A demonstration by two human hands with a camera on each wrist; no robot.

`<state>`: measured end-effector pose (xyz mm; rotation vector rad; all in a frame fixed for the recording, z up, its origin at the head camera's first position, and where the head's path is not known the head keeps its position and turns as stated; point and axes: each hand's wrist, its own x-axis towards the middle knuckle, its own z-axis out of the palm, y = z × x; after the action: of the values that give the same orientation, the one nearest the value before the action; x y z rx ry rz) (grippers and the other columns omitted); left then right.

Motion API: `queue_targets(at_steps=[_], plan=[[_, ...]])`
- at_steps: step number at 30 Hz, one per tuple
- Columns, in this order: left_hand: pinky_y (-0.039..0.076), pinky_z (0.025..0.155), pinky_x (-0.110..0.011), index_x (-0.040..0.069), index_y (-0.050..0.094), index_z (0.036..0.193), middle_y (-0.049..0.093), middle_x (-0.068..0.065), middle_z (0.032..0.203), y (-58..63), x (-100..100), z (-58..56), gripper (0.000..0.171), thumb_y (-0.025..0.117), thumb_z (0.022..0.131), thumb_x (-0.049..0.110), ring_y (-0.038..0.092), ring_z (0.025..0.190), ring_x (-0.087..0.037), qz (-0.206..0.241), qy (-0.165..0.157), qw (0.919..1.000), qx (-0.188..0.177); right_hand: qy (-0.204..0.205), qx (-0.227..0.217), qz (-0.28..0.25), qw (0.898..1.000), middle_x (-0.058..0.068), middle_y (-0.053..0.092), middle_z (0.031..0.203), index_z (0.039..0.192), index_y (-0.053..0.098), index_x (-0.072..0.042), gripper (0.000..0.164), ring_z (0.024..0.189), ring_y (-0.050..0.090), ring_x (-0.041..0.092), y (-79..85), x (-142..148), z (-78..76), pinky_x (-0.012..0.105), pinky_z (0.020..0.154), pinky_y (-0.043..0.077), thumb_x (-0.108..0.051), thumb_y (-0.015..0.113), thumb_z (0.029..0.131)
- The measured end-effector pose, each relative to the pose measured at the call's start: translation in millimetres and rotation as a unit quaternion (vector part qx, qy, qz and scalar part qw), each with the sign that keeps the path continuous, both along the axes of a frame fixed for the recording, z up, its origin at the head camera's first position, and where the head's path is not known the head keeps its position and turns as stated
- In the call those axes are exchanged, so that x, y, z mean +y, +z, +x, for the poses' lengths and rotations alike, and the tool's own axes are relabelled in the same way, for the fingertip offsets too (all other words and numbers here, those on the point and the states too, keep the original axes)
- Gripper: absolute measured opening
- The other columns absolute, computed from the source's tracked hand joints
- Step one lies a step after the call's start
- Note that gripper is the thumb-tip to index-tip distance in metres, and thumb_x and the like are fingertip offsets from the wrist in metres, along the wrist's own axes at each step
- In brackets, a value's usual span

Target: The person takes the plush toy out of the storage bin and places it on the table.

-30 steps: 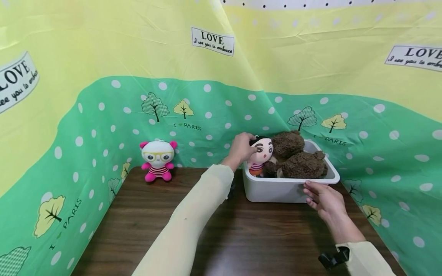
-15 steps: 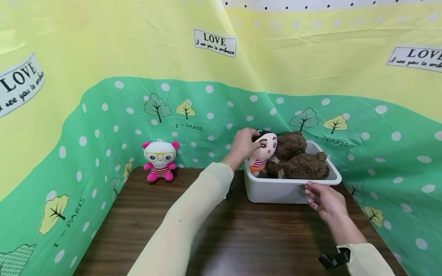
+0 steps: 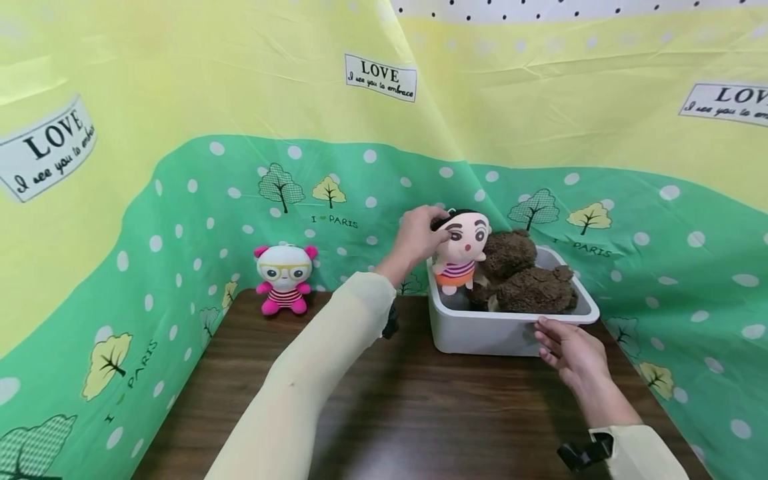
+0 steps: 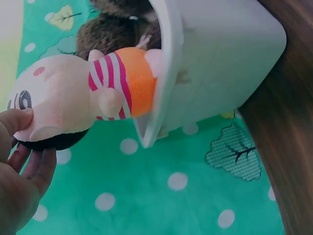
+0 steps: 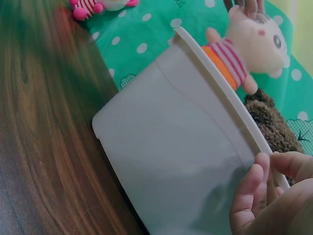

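Note:
My left hand [image 3: 418, 239] pinches a plush doll [image 3: 461, 248] by its black-haired head, thumb on the face and fingers behind. The doll wears a pink-striped top and orange shorts; it hangs upright over the left end of a white plastic bin [image 3: 480, 335], feet around rim height. In the left wrist view the doll's head [image 4: 58, 98] lies between thumb and fingers. My right hand [image 3: 575, 353] grips the bin's front rim near its right corner, thumb over the edge and fingers below. Inside the bin lie two brown fuzzy plush toys [image 3: 536, 291], faces hidden.
A pink and white panda plush [image 3: 285, 280] with yellow glasses sits at the back left of the dark wooden table [image 3: 384, 413]. Green and yellow printed cloth [image 3: 336, 153] hangs behind and along both sides, close behind the bin.
The left hand has lifted the doll from inside the bin's left end to above it. The right hand stays on the rim. The head view has shifted slightly.

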<state>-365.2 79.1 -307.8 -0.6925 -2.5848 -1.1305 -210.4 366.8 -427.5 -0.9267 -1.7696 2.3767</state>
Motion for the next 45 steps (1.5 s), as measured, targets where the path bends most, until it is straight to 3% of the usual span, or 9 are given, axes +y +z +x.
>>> queue_targets(at_steps=[10, 17, 23, 29, 35, 39, 45], plan=[[0.055, 0.097, -0.029, 0.010, 0.068, 0.132, 0.070, -0.005, 0.127, 27.5, -35, 3.8, 0.036, 0.073, 0.096, 0.014, 0.064, 0.117, -0.019, 0.037, -0.016, 0.9991, -0.007, -0.004, 0.005, -0.007, 1.000, -0.011, 0.077, 0.083, 0.085, 0.078, -0.026, 0.008, 0.076, 0.072, 0.005, 0.4, 9, 8.9, 0.030, 0.062, 0.059, -0.031, 0.080, 0.091], [0.055, 0.095, -0.032, 0.010, 0.071, 0.129, 0.070, -0.005, 0.124, 23.8, -73, -0.2, 0.033, 0.073, 0.096, 0.012, 0.063, 0.116, -0.021, 0.049, -0.007, 0.9987, -0.008, -0.004, 0.012, -0.015, 1.000, -0.011, 0.077, 0.081, 0.083, 0.079, -0.026, 0.011, 0.074, 0.072, 0.005, 0.5, 15, 14.3, 0.030, 0.060, 0.058, -0.027, 0.078, 0.093], [0.054, 0.099, -0.038, 0.008, 0.071, 0.128, 0.071, -0.009, 0.124, 1.1, -97, -10.9, 0.032, 0.072, 0.096, 0.009, 0.063, 0.119, -0.025, 0.052, 0.000, 0.9983, -0.025, -0.002, 0.020, -0.014, 1.000, -0.011, 0.078, 0.082, 0.083, 0.078, -0.025, 0.009, 0.074, 0.072, 0.005, 0.9, 21, 14.4, 0.030, 0.059, 0.058, -0.028, 0.080, 0.092], [0.054, 0.100, -0.041, 0.006, 0.071, 0.128, 0.071, -0.011, 0.125, -41.2, -105, -30.2, 0.032, 0.070, 0.096, 0.006, 0.062, 0.120, -0.028, 0.067, 0.009, 0.9955, -0.066, -0.014, 0.010, 0.000, 1.000, -0.010, 0.077, 0.079, 0.082, 0.077, -0.025, 0.011, 0.073, 0.072, 0.006, -2.4, 19, 8.6, 0.031, 0.059, 0.058, -0.028, 0.078, 0.093], [0.053, 0.103, -0.045, 0.003, 0.070, 0.128, 0.069, -0.014, 0.129, -79.3, -120, -43.2, 0.032, 0.069, 0.096, 0.002, 0.061, 0.125, -0.031, 0.092, 0.028, 0.9905, -0.099, -0.023, -0.012, 0.027, 0.999, -0.010, 0.076, 0.080, 0.088, 0.074, -0.025, 0.013, 0.074, 0.071, 0.006, -9.0, 8, 2.3, 0.030, 0.061, 0.058, -0.033, 0.083, 0.088], [0.052, 0.105, -0.046, 0.003, 0.070, 0.130, 0.068, -0.017, 0.132, -94.1, -134, -48.0, 0.034, 0.068, 0.096, 0.001, 0.059, 0.129, -0.032, 0.097, 0.038, 0.9877, -0.117, -0.018, -0.013, 0.031, 0.999, -0.010, 0.076, 0.082, 0.092, 0.073, -0.024, 0.015, 0.076, 0.071, 0.006, -9.6, 3, 1.0, 0.030, 0.062, 0.059, -0.034, 0.084, 0.087], [0.054, 0.101, -0.046, 0.004, 0.070, 0.129, 0.068, -0.017, 0.132, -107.1, -149, -55.0, 0.034, 0.068, 0.095, 0.001, 0.060, 0.128, -0.033, 0.092, 0.059, 0.9859, -0.127, -0.019, -0.006, 0.026, 0.999, -0.008, 0.077, 0.084, 0.095, 0.072, -0.023, 0.020, 0.076, 0.071, 0.007, -4.4, 0, -2.8, 0.031, 0.063, 0.059, -0.034, 0.086, 0.085]])
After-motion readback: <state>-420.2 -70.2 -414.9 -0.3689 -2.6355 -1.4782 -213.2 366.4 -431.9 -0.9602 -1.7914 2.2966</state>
